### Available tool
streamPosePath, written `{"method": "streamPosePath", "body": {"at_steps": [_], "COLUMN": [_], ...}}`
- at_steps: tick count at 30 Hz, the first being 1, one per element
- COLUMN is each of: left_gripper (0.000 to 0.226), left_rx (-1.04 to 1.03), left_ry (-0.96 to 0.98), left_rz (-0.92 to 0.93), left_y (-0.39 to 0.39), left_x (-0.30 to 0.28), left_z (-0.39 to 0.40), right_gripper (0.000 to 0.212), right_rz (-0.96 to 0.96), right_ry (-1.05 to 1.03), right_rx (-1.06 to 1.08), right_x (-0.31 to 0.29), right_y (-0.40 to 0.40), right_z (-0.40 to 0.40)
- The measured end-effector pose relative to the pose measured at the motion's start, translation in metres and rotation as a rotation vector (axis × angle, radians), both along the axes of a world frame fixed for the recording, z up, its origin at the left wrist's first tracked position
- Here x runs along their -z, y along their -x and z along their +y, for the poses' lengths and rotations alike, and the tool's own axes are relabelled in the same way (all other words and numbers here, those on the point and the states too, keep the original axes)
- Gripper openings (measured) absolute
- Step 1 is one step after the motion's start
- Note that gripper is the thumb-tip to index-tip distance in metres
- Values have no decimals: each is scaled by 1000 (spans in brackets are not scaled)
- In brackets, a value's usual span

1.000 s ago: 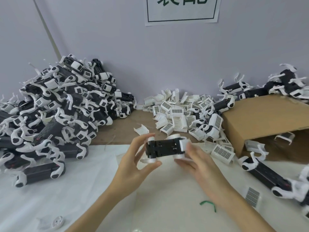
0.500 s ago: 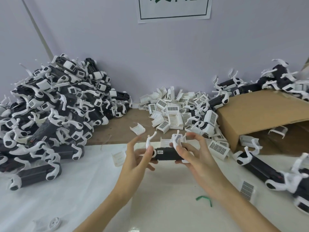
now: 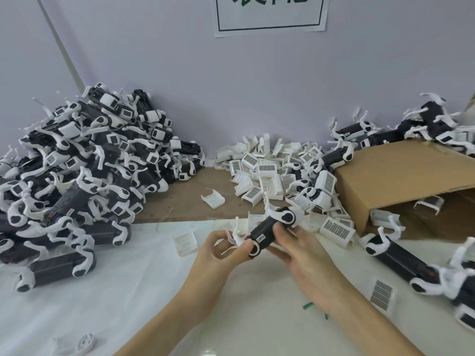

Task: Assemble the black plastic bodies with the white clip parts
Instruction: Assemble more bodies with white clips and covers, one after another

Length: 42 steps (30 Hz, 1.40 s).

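Observation:
I hold one black plastic body with white legs, tilted so its far end points up and to the right. My left hand pinches the body's near end, where a white leg part sticks out. My right hand curls round the body's middle from the right and below. A loose pile of white clip parts with barcode labels lies just behind my hands against the wall.
A tall heap of assembled black-and-white units fills the left side. A brown cardboard box lies on its side at the right, with more black bodies before it and behind it. White sheeting covers the near table.
The black body has turned from lying level across my hands to slanting up to the right. My hands have shifted along it, and the view has tipped slightly.

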<state>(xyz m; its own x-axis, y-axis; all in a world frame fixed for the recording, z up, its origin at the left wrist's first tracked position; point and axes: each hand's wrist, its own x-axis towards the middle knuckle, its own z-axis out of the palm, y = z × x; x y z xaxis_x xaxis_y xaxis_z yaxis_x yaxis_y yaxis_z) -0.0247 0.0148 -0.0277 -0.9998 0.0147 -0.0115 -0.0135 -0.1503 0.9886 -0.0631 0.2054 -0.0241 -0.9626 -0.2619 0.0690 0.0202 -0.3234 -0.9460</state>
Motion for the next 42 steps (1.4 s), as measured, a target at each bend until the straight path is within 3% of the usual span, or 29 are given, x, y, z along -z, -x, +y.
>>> {"method": "streamPosePath", "body": {"at_steps": [3, 6, 9, 12, 16, 21, 24, 27, 30, 36, 39, 42], "left_gripper": [75, 84, 90, 67, 41, 57, 53, 55, 54, 60, 54, 54], "left_rx": [27, -193, -243, -164, -224, -120, -125, -153, -166, -304, -323, -274], "left_ry": [136, 366, 509, 523, 343, 239, 215, 98, 44, 98, 198, 331], "left_rz": [70, 274, 462, 475, 310, 101, 80, 73, 45, 142, 238, 372], "left_y": [-3, -5, -5, -3, -1, 1, 1, 2, 3, -2, -10, -18], "left_x": [4, 0, -8, -13, -14, -18, -17, -13, -13, -17, -18, -17], "left_z": [7, 9, 1, -3, -4, -8, -9, -10, -11, -1, 10, 23], "right_gripper": [26, 23, 38, 62, 65, 44, 47, 43, 39, 41, 52, 47], "right_rz": [34, 105, 327, 542, 495, 333, 227, 228, 248, 306, 390, 432], "right_ry": [-129, -241, -493, -693, -614, -471, -331, -383, -392, -448, -566, -593], "right_rx": [-26, 20, -42, -30, 65, 178, 122, 9, 28, -29, -30, 19], "right_x": [5, 1, -5, -2, 3, 5, 0, 0, 0, 5, 13, 18], "right_y": [-5, -2, -2, -5, -5, -5, -3, -4, -6, -9, -13, -13], "right_z": [-5, 2, 13, 14, 8, 4, 2, 1, -1, -3, -8, -8]}}
